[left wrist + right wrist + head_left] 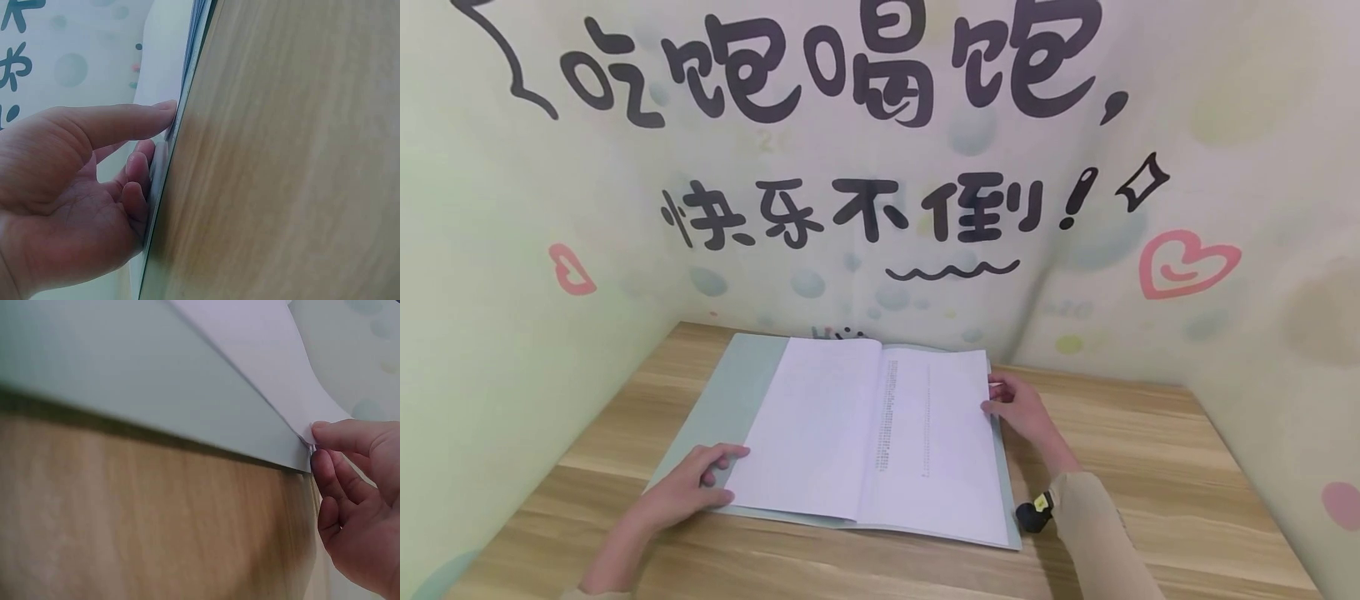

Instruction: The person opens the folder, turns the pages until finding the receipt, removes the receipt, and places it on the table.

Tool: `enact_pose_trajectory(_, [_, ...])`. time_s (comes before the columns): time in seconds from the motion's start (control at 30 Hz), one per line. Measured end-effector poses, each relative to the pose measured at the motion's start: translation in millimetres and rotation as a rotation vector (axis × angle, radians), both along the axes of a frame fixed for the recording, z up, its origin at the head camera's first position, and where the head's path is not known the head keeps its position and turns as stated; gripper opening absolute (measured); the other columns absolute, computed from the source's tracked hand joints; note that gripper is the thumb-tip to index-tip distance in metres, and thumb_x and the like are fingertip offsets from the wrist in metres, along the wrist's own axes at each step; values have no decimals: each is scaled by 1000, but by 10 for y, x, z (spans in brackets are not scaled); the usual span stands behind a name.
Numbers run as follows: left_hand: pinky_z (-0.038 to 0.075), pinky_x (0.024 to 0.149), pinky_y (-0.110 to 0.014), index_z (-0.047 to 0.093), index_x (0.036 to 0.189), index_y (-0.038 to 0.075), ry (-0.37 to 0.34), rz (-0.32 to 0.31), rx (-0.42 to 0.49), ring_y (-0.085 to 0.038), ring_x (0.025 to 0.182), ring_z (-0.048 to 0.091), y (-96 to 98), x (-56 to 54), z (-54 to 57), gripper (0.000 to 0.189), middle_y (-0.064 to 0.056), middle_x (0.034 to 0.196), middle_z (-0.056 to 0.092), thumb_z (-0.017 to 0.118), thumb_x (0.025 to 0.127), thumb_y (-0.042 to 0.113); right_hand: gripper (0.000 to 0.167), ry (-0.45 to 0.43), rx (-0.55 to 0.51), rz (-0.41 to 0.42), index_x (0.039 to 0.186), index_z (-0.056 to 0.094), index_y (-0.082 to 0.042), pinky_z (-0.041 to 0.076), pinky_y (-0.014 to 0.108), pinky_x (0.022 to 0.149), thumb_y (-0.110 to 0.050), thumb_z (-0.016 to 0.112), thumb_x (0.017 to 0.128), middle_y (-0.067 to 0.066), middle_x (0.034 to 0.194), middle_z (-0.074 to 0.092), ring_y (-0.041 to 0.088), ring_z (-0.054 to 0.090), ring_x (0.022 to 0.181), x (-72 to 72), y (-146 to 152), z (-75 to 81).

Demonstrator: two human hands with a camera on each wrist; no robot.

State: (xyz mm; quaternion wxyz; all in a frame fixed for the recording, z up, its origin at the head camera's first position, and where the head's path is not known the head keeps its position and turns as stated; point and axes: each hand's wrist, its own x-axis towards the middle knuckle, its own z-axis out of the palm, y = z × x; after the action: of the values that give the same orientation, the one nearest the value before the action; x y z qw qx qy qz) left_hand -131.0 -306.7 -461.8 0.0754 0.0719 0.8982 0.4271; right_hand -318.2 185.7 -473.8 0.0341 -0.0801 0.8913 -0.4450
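A light blue-green folder [733, 383] lies spread on the wooden table with white sheets inside. The left page [812, 425] looks blank, while small lines of print run down the right page [958, 450]. My left hand [681, 492] is at the lower left; its fingertips touch the left page's outer edge. In the left wrist view the left thumb [150, 119] lies along the sheets' edge, with the other fingers bent loosely over the cover. On the far side my right hand [362, 487] pinches the right page's outer edge between thumb and fingers, the sheet curving up from the cover.
Below the right hand a small black device [1033, 514] with a yellow label sits by the sleeve [1093, 521]. Behind the wooden table [1120, 450] stands a pale wall [850, 150] with large black lettering and pink hearts. Another wall [497, 350] closes the left side.
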Motion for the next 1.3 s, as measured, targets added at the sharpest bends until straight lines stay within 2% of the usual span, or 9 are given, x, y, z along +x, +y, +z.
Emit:
enact_pose_trajectory(0.1, [33,69,-22,55,134,7,-2,-2,4,-17,86,36,-4,-3,15,58,-12,109,44,75,80,12,49,19,33,-2,133,54,1,51,25,76,-6,71,88,22,111,66,28,62,98,-2,-9,12])
enact_pose_trajectory(0.3, [33,70,-22,55,134,8,-14,-2,-2,-18,87,36,-5,2,18,57,-12,111,44,75,80,12,48,33,56,50,134,53,0,56,32,78,-6,69,89,24,112,65,32,63,101,-14,7,40])
enact_pose_trajectory(0.77, [33,69,-22,55,133,7,0,-2,-2,-17,86,36,-10,-19,31,57,-11,109,44,75,80,12,46,36,83,83,131,54,3,55,31,77,-7,69,89,22,107,67,28,65,97,-47,36,201])
enact_pose_trajectory(1.03, [34,70,-22,54,134,8,-23,2,9,-19,88,36,-15,-3,29,57,-13,112,43,75,81,12,49,80,116,124,136,52,2,57,42,86,-8,67,91,23,111,67,34,65,104,-38,41,299])
enact_pose_trajectory(1.17, [34,70,-22,54,134,6,-10,-17,20,-20,88,36,-9,11,21,57,-14,111,44,75,81,11,58,106,81,131,142,45,1,56,36,84,-5,68,89,23,109,67,33,66,103,-26,45,348])
enact_pose_trajectory(1.3, [34,70,-22,54,134,6,4,-24,15,-18,86,36,-16,22,16,58,-13,110,44,75,81,11,63,115,10,175,145,41,-1,54,28,79,-2,68,88,26,108,66,31,67,98,-12,39,436])
